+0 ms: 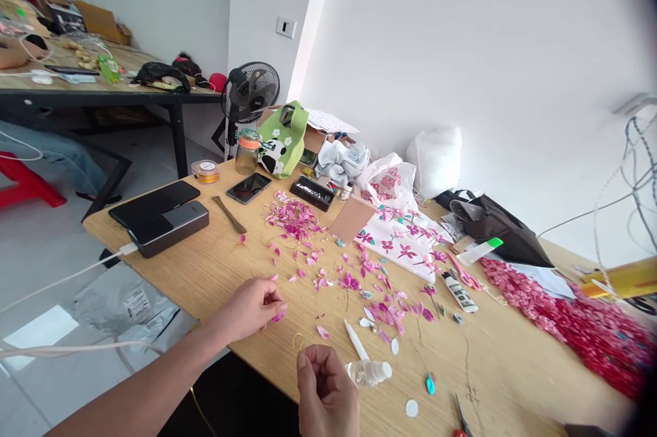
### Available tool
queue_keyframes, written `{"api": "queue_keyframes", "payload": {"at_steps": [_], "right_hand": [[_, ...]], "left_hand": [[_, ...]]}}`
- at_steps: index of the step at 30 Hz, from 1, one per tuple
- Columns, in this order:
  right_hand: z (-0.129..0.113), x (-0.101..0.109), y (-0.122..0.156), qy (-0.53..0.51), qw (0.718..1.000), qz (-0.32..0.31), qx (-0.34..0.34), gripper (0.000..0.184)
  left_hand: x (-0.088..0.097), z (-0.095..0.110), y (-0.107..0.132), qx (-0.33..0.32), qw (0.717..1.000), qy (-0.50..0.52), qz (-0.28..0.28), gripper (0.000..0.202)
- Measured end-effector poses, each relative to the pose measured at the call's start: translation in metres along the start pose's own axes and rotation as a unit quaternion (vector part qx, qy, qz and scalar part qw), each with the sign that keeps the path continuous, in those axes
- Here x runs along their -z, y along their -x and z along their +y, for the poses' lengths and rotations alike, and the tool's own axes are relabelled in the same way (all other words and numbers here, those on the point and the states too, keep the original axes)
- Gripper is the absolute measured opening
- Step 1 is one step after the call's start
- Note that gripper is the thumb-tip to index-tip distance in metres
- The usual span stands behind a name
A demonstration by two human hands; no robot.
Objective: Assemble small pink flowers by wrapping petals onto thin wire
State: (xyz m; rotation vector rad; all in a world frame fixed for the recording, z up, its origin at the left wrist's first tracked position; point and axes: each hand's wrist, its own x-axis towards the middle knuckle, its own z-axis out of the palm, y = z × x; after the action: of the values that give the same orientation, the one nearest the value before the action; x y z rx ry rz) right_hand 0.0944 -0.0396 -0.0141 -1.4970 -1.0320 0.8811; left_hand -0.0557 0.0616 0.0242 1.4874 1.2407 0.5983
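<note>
My left hand (pixel 252 309) rests at the near edge of the wooden table (pixel 215 266), its fingers pinched on a pink petal (pixel 280 314). My right hand (pixel 324 392) is curled closed just below it, pinching a thin gold wire whose loop (pixel 298 339) rises between the two hands. Loose pink petals (pixel 295 218) lie scattered across the table beyond my hands. A small clear bottle (pixel 368 373) lies on its side right beside my right hand, with a white stick (pixel 355 340) above it.
Two dark tablets or power banks (pixel 159 215), a phone (pixel 248 187), a jar (pixel 247 151), a green panda bag (pixel 283 139) and a fan (pixel 250 91) stand at the back left. A floral cloth (pixel 405 239), a black bag (pixel 495 225), a pink garland (pixel 569 317) and scissors (pixel 462 420) lie to the right.
</note>
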Motion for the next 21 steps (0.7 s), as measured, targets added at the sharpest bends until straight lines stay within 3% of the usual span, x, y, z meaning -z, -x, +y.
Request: {"api": "queue_keyframes", "payload": {"at_steps": [4, 7, 11, 14, 21], "right_hand": [[0.007, 0.0, 0.001, -0.026, 0.999, -0.002, -0.018, 0.03], [0.007, -0.001, 0.002, -0.036, 0.999, -0.023, -0.028, 0.032], [0.001, -0.008, 0.006, -0.039, 0.999, 0.026, -0.017, 0.031], [-0.003, -0.013, 0.009, -0.041, 0.998, 0.041, -0.016, 0.03], [0.004, -0.012, 0.011, -0.035, 0.999, 0.034, 0.0, 0.031]], "left_hand": [[-0.005, 0.001, -0.002, -0.064, 0.98, -0.18, 0.049, 0.02], [-0.006, 0.002, -0.002, -0.073, 0.974, -0.21, 0.038, 0.018], [-0.008, -0.001, -0.001, -0.089, 0.965, -0.239, 0.055, 0.007], [-0.011, -0.007, 0.002, -0.132, 0.949, -0.273, 0.081, 0.01], [-0.017, -0.022, 0.008, -0.22, 0.885, -0.402, 0.087, 0.023]]}}
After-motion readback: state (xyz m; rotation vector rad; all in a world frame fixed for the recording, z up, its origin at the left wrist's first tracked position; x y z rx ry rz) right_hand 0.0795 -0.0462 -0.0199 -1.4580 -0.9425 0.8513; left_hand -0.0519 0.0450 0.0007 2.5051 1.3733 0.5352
